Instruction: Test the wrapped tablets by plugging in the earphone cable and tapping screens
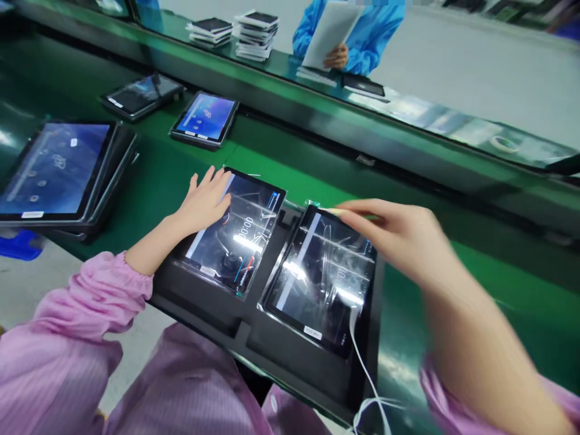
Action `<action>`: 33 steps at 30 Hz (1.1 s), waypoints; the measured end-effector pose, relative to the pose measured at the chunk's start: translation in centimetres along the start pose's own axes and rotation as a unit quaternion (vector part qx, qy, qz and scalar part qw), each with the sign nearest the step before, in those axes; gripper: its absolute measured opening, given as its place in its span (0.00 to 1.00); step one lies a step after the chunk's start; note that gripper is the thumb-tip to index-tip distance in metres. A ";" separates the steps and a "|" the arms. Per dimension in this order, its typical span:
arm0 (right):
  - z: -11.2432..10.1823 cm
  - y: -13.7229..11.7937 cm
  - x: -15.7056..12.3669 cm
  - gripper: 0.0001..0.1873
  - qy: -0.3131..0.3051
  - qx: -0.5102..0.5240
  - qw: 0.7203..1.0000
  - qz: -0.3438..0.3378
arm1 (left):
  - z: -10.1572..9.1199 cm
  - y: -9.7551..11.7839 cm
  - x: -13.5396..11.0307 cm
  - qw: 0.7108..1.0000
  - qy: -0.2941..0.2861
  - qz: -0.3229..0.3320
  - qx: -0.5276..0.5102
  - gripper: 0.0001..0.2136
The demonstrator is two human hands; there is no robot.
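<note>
- Left hand [206, 202] lies open and flat on a glossy black film-covered tablet [240, 241], its screen lit.
- Blurred right hand [399, 235] hovers over a second glossy black tablet [317, 278]; its grip cannot be told.

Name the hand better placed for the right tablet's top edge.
Likely right: the right hand hovers at the top edge of the right tablet; the left hand lies flat on the left tablet.

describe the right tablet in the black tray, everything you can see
The right tablet is a dark slab with a glossy, glare-streaked screen, lying screen-up in the black tray. A white label sits at its near edge, a white cable leaves its near corner, and the blurred right hand is over its far edge.
</note>
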State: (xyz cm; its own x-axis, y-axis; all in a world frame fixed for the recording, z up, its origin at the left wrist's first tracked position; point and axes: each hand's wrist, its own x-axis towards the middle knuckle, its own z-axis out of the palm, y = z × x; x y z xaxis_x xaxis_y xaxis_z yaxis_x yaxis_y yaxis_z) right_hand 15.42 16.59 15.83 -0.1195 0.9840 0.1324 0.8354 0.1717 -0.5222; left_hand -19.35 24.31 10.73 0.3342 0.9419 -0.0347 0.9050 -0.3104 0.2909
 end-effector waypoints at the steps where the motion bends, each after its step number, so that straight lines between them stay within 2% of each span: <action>1: 1.7 -0.1 2.8 0.22 -0.015 0.007 1.000 -0.003 | 0.4 -0.5 0.4 1.000 0.003 -0.013 -0.003 0.29; 4: 5.6 1.5 8.9 0.18 -0.022 -0.002 1.000 0.009 | 1.3 -1.8 0.9 0.999 -0.005 -0.039 -0.035 0.29; 7: 7.3 3.8 11.0 0.19 -0.041 0.021 0.999 0.010 | 1.6 -2.4 0.9 0.996 -0.011 -0.053 -0.071 0.30; 10: 7.6 4.9 11.2 0.22 -0.064 0.032 0.997 0.015 | 1.5 -2.6 1.0 0.992 -0.006 -0.061 -0.106 0.30; 15: 7.3 4.7 11.4 0.23 -0.092 0.072 0.993 0.022 | 1.8 -3.4 1.2 0.986 0.001 -0.057 -0.158 0.29; 27: 6.7 4.1 10.9 0.19 -0.092 0.095 0.990 0.038 | 2.3 -3.8 1.2 0.984 0.018 -0.040 -0.173 0.28; 33: 7.3 4.4 11.2 0.24 -0.103 0.120 0.987 0.031 | 2.0 -3.5 0.9 0.986 0.004 -0.036 -0.163 0.36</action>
State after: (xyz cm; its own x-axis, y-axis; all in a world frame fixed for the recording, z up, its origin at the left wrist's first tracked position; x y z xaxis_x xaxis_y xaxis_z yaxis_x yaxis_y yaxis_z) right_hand 13.88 28.76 8.89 -0.1994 0.9775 -0.0684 0.6970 0.0925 -0.7111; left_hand -21.68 25.95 7.72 0.2693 0.9613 -0.0582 0.7926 -0.1869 0.5804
